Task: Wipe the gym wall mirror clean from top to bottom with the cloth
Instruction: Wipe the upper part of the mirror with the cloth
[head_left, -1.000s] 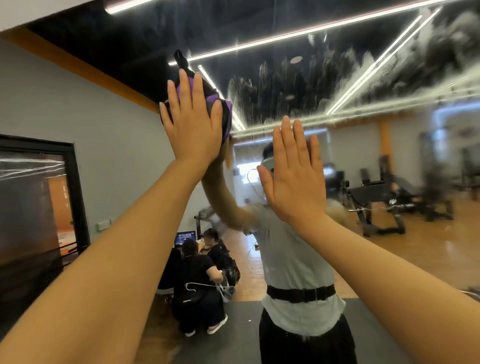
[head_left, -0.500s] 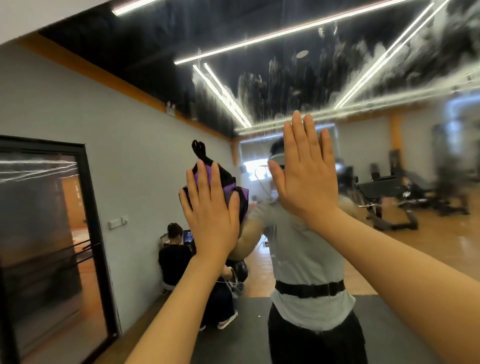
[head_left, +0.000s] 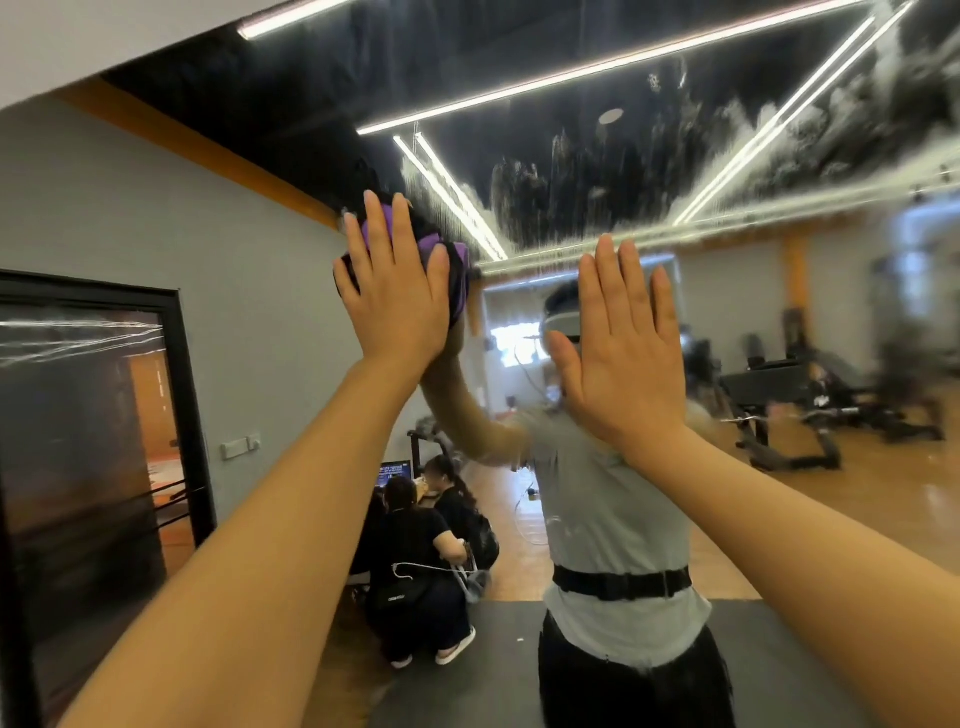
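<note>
— So, where is the cloth (head_left: 445, 260) right now?

— High on the mirror (head_left: 597, 171), under the left hand (head_left: 397, 304). That hand lies flat on it, fingers straight and slightly spread, palm pushing the bunched purple and black fabric against the glass. Bits of cloth stick out above the fingertips and to the right of the palm.

— And the right hand (head_left: 621, 353)?

— Flat too, fingers straight and close together, pointing up. It holds nothing. It sits lower and to the right of the left hand, well apart from the cloth. Whether the palm actually touches the glass I cannot tell.

— How does the glass look?

— Whitish streaks and smears (head_left: 810, 145) run across the upper part, to the right of the cloth, over the reflected dark ceiling and light strips. Lower down the reflection is clearer: the person in a grey shirt with a black belt (head_left: 621, 582), two people crouching near a laptop (head_left: 395, 473), gym machines (head_left: 779, 395) on a wooden floor.

— Anything beside the mirror?

— A black-framed door (head_left: 182, 415) at the left.
</note>
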